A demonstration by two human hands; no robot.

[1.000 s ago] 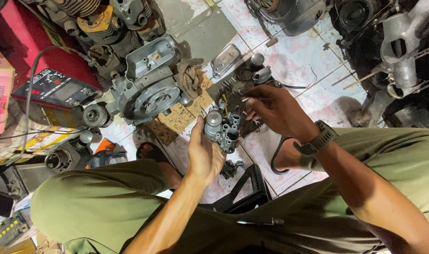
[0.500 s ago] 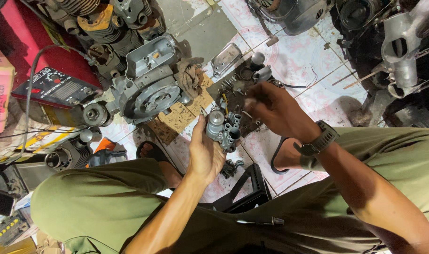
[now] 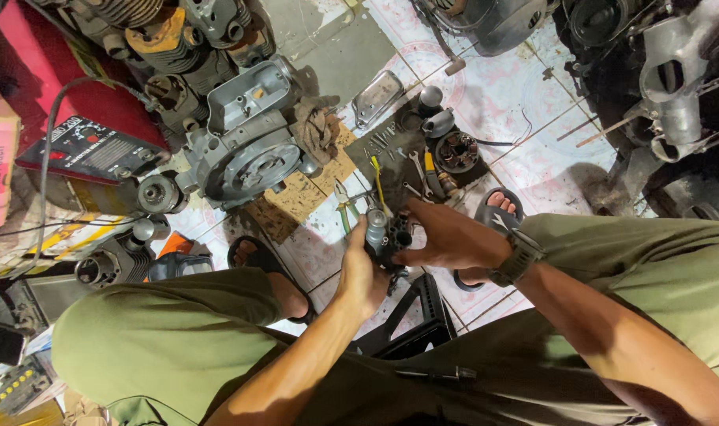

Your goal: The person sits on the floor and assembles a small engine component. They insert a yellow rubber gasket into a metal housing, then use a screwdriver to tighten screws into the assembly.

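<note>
Between my knees I hold a small grey metal carburetor (image 3: 384, 233). My left hand (image 3: 361, 272) grips it from below and the left. My right hand (image 3: 446, 235), with a dark watch on its wrist, closes on it from the right. Part of the carburetor is hidden by my fingers. Just beyond it on the tiled floor lie a yellow-handled screwdriver (image 3: 377, 180), pliers (image 3: 343, 207) and small wrenches (image 3: 417, 164).
A grey engine casing (image 3: 245, 146) sits on cardboard at the left, with more engine parts behind it. A red machine (image 3: 91, 118) stands far left. Small round parts (image 3: 454, 150) lie on a dark mat. Metal frames (image 3: 675, 87) crowd the right. A black stool (image 3: 414, 323) is under me.
Both hands with the carburetor have come down and nearer to my body, away from the tools on the floor. My right hand has closed tighter on the part.
</note>
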